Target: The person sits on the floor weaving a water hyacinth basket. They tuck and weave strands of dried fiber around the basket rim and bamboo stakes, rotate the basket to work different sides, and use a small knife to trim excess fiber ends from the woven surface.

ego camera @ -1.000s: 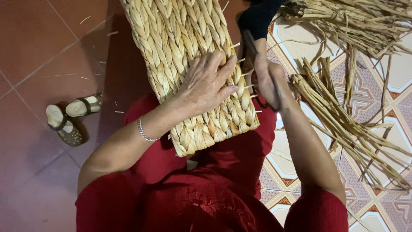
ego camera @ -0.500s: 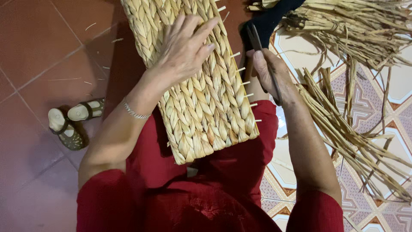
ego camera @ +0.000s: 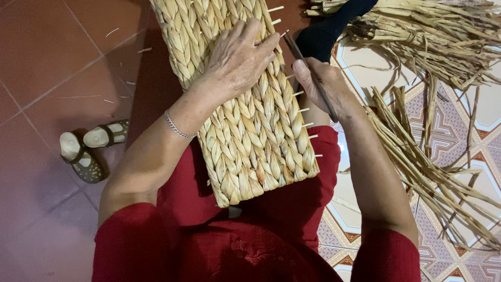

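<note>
A woven straw panel [ego camera: 250,136] of plaited pale fibre lies across my lap on red clothing, with thin stiff stake ends sticking out along its right edge. My left hand [ego camera: 237,57] rests flat on the weave near its upper part, fingers spread toward the right edge. A silver bracelet [ego camera: 176,128] circles that wrist. My right hand [ego camera: 323,86] is beside the panel's right edge, closed around a thin dark rod-like tool [ego camera: 308,73] whose tip points up-left toward the edge.
Bundles of loose dried fibre strands [ego camera: 433,151] lie on patterned tiles at right and top right. A dark sock-covered foot [ego camera: 326,31] lies above my right hand. A pair of small sandals [ego camera: 88,149] sits on red floor tiles at left.
My left hand has slid up the panel, away from me. My right hand has followed upward along the right edge with the tool.
</note>
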`<state>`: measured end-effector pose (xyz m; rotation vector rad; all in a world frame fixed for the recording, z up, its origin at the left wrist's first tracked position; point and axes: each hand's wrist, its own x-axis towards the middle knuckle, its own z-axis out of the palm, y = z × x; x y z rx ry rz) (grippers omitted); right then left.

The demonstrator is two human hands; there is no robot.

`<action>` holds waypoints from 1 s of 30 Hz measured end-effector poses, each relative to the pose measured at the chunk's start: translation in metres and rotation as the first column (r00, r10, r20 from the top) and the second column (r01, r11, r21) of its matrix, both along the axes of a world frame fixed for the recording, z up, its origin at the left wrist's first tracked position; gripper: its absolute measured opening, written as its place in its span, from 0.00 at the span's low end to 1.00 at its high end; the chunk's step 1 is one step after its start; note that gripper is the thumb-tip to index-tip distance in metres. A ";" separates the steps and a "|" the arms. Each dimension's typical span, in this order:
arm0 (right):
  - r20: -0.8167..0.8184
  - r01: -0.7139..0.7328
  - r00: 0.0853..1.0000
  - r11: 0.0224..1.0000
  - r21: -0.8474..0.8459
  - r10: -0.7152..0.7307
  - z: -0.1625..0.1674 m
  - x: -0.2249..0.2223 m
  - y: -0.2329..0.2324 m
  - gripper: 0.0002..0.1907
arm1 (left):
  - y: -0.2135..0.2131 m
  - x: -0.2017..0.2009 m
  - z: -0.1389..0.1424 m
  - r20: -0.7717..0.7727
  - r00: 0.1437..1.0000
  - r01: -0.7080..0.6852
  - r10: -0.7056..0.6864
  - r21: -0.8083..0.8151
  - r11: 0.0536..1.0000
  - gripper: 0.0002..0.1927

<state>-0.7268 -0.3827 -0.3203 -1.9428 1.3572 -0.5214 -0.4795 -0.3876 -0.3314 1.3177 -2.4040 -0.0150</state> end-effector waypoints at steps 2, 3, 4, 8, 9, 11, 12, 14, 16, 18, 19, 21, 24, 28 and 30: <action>-0.017 0.003 1.000 1.000 -0.009 -0.003 0.001 0.002 -0.002 0.34 | -0.001 0.000 0.000 -0.003 1.000 -0.007 0.007 -0.015 1.000 0.22; -0.008 -0.005 1.000 0.999 -0.035 0.004 0.001 0.002 -0.003 0.34 | -0.001 -0.001 -0.001 -0.007 1.000 -0.008 0.008 -0.005 1.000 0.22; 0.001 -0.012 1.000 0.998 -0.061 0.012 0.000 0.003 -0.003 0.34 | -0.002 -0.002 -0.003 -0.009 1.000 -0.009 0.009 0.005 1.000 0.22; -0.089 -0.007 0.996 0.993 -0.118 -0.004 -0.010 0.007 -0.006 0.33 | -0.005 -0.005 -0.009 -0.006 1.000 -0.007 0.007 -0.024 1.000 0.22; -0.071 -0.012 0.997 0.987 -0.158 0.001 -0.012 0.006 -0.007 0.33 | -0.006 -0.005 -0.010 -0.009 1.000 -0.009 0.009 -0.022 1.000 0.22; -0.035 -0.024 0.999 0.971 -0.239 0.016 -0.017 0.005 -0.010 0.33 | -0.006 -0.005 -0.010 -0.015 1.000 -0.013 0.013 -0.018 1.000 0.22; -0.026 -0.038 0.999 0.966 -0.255 0.032 -0.019 0.004 -0.012 0.33 | -0.006 -0.005 -0.009 -0.021 1.000 -0.012 0.012 0.005 1.000 0.22; -0.006 -0.065 0.998 0.955 -0.291 0.066 -0.023 0.004 -0.014 0.33 | -0.006 -0.005 -0.007 -0.029 1.000 -0.009 0.010 0.048 0.999 0.22; 0.025 -0.026 0.999 0.958 -0.287 0.034 -0.026 0.005 -0.013 0.33 | -0.006 -0.005 -0.005 -0.020 1.000 -0.016 0.016 0.045 0.999 0.22; 0.079 0.008 0.997 0.963 -0.269 0.014 -0.027 0.005 -0.012 0.34 | -0.006 -0.006 -0.003 -0.011 1.000 -0.018 0.019 0.035 0.999 0.22; 0.119 0.020 0.993 0.967 -0.254 0.011 -0.027 0.006 -0.011 0.35 | -0.005 -0.006 -0.002 -0.005 1.000 -0.020 0.020 0.025 0.999 0.21; 0.137 0.060 0.990 0.990 -0.129 -0.042 -0.026 0.004 -0.011 0.37 | -0.005 -0.005 0.000 -0.007 1.000 -0.017 0.017 0.004 1.000 0.21; 0.094 0.099 0.990 0.993 0.067 -0.105 -0.024 0.002 -0.017 0.41 | -0.003 -0.004 0.001 -0.018 1.000 -0.009 0.008 -0.017 1.000 0.22; 0.107 0.040 0.993 0.999 0.027 -0.043 -0.023 0.007 -0.032 0.44 | -0.004 -0.005 0.001 -0.017 1.000 -0.021 0.021 0.010 1.000 0.22; 0.081 0.042 0.996 0.996 0.074 -0.048 -0.023 0.010 -0.036 0.44 | -0.005 -0.006 -0.001 -0.011 1.000 -0.025 0.025 0.026 0.999 0.22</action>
